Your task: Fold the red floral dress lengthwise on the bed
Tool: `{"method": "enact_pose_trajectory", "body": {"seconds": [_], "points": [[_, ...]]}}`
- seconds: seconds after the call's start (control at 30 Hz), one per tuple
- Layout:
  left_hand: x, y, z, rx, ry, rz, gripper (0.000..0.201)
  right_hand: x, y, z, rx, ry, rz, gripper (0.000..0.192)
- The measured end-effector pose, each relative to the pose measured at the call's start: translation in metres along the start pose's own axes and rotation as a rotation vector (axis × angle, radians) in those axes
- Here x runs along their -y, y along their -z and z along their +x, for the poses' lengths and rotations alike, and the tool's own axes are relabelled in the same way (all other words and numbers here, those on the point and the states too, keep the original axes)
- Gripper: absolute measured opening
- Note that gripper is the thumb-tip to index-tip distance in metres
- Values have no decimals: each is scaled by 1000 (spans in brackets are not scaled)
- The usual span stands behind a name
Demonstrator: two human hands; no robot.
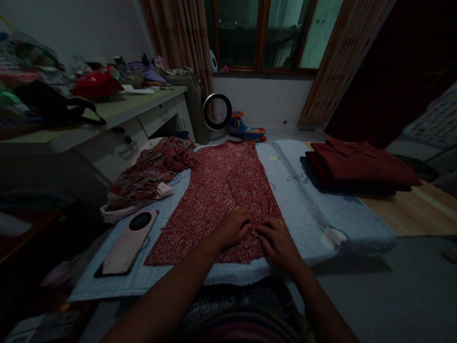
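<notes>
A red garment with a small pale floral print point(214, 195), seemingly a dress, lies spread on the light blue cover, narrow at the far end and wide at the near one. Its right side is folded inward, leaving a slanting edge. My left hand point(234, 226) rests on the lower right part, fingers curled closed on the cloth. Just to the right, my right hand point(279, 242) pinches the fabric near the garment's right edge. The fingertips of both hands almost meet; the cloth beneath them is partly hidden.
To the left lie a pink phone point(128, 243) and a crumpled patterned cloth point(150, 174). Folded dark red clothes point(360, 164) are stacked at right on a wooden board point(414, 209). A cluttered desk point(143, 102) stands left; a blue-orange ride-on toy point(244, 127) is beyond.
</notes>
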State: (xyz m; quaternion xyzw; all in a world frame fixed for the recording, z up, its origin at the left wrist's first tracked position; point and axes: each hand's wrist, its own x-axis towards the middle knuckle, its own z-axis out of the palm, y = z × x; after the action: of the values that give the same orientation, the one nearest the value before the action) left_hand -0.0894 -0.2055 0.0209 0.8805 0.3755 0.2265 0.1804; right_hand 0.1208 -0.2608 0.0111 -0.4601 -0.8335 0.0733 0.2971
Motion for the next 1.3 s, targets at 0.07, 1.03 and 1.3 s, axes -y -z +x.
{"method": "enact_pose_trajectory", "body": {"seconds": [0.07,1.03,1.3], "points": [[0,1,0,-15,9,0,9,0,0,0,-3,5,-10,30],[2,17,18,-43,250,372,15,-1,-2,-1,-21,21,33,41],[8,15,26,16,115,233,29,-2,-2,-1,-21,16,22,41]]}}
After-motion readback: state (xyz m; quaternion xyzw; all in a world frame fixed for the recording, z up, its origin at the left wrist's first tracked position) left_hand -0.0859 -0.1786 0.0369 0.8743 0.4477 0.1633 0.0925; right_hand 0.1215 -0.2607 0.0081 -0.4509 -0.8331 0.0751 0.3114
